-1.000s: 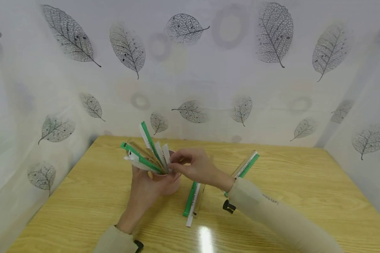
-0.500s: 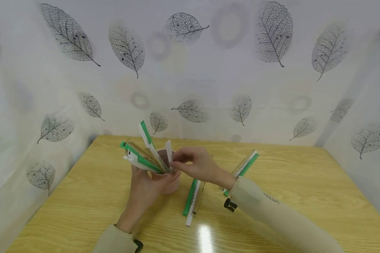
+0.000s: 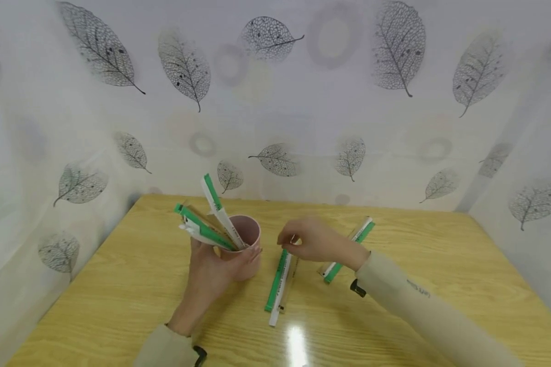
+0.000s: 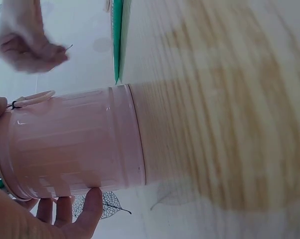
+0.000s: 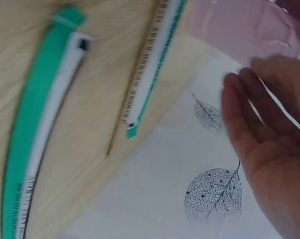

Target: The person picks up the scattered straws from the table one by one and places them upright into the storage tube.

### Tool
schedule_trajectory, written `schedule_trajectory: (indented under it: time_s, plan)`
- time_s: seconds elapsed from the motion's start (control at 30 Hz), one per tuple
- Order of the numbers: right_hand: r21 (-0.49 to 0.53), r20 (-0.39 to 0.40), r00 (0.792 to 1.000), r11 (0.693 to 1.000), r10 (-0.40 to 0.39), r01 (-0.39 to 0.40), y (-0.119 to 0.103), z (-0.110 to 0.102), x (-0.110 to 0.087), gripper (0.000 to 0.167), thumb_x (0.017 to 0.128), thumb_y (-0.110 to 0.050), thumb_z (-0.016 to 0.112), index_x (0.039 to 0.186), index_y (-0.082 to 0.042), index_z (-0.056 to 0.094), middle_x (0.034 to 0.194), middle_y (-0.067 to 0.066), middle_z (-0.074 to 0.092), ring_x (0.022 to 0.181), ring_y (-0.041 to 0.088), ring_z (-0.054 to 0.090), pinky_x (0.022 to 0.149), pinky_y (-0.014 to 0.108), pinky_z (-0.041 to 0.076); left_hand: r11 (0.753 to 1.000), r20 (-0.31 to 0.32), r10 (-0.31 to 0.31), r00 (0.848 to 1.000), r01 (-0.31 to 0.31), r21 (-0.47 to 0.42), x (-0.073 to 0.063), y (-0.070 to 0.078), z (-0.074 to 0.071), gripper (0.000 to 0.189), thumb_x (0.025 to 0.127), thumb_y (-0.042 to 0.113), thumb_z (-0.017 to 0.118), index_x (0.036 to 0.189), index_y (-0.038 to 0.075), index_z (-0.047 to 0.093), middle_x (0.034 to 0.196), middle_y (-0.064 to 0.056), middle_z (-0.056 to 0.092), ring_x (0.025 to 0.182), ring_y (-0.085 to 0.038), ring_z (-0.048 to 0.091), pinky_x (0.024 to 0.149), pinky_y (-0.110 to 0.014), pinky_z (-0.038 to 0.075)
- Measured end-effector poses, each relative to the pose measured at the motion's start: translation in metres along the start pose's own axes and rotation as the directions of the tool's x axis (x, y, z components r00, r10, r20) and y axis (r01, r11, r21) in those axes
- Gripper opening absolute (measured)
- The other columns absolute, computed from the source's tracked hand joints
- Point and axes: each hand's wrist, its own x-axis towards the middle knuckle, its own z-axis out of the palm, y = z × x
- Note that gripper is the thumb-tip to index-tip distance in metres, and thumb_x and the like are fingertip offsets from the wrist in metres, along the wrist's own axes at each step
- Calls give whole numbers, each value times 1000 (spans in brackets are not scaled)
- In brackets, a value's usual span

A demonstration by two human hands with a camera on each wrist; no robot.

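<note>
My left hand [image 3: 211, 272] grips a small pink bucket [image 3: 252, 265] from its near left side; its thin loop handle [image 4: 38, 98] hangs along the wall in the left wrist view. Long narrow green, white and brown packets [image 3: 208, 232] with printing lean out to the left. Right of the bucket, my right hand [image 3: 314, 240] hovers around the far end of three similar packets [image 3: 277, 285] on the table. Its fingers are bent loosely near the thumb, with no packet visible in them. The left wrist view shows this hand [image 4: 30, 50] blurred.
A second group of packets [image 3: 349, 250] lies slanted on the wooden table [image 3: 418, 265], right of the first group and partly behind my right forearm. A pale leaf-patterned sheet [image 3: 303, 112] rises behind the table's back edge and along both sides.
My right hand has let go of a white packet in the bucket and moved right, over the near group of packets. My left hand stays on the bucket.
</note>
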Motion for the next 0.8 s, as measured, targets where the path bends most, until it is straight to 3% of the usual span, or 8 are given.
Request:
schedule_trajectory:
  time_s: [0.07,0.13,0.2,0.37,0.43,0.5,0.67,0.8]
  plan:
    - [-90,131,991,996,20,-8,2,5,-6,12,92,-1,71,100,-7,77,98,3,77,88,12,72,78,23,59,1000,6,4,1000,-4,-2,0,0,0,87,73,49,92,144,24,48,153,-11,30,137,-23,45,113,-53,43]
    - [-156,243,969,988,44,-6,2,13,-12,14,91,1,71,100,-8,77,100,3,78,91,13,72,81,22,58,1000,9,5,1000,-5,-6,0,0,0,88,73,48,92,145,24,47,153,-11,30,137,-23,46,114,-53,43]
    - [-210,308,949,978,60,7,2,20,-18,14,90,2,72,98,-9,78,99,1,77,91,12,71,81,20,57,1000,14,3,1000,-3,-12,1,0,0,89,73,48,92,146,24,46,154,-10,30,137,-22,46,114,-53,43]
    - [-339,327,943,939,64,54,-6,27,-29,11,90,-6,75,97,-14,80,93,-4,72,85,9,67,77,18,56,1000,18,-7,1000,8,-10,1,0,0,90,73,51,91,146,25,45,154,-9,30,137,-22,45,114,-53,43]
    - [-416,330,939,908,93,56,-12,27,-32,10,91,-9,75,97,-15,80,91,-4,71,81,8,66,74,18,55,1000,18,-10,1000,10,-4,1,0,1,90,73,53,91,146,25,46,153,-9,30,137,-22,45,114,-53,43]
    - [-517,350,930,851,111,93,-19,27,-36,8,91,-11,76,96,-15,79,90,-5,70,78,6,63,69,17,53,1000,15,-9,1000,9,1,1,-1,1,90,73,53,90,146,25,46,153,-10,30,137,-22,44,114,-54,43]
    - [-702,427,901,656,77,276,-40,30,-44,12,85,-20,81,97,-21,78,96,-12,70,78,3,58,67,13,48,1000,2,1,1000,-1,-3,1,0,1,89,72,50,92,145,22,48,153,-11,31,136,-22,45,113,-53,43]
    - [-743,428,904,570,2,351,-47,34,-48,12,84,-27,80,95,-26,77,94,-15,70,77,-1,58,66,10,46,1000,-14,0,1000,0,-3,1,2,1,88,72,48,92,144,22,49,152,-11,31,136,-22,46,112,-51,43]
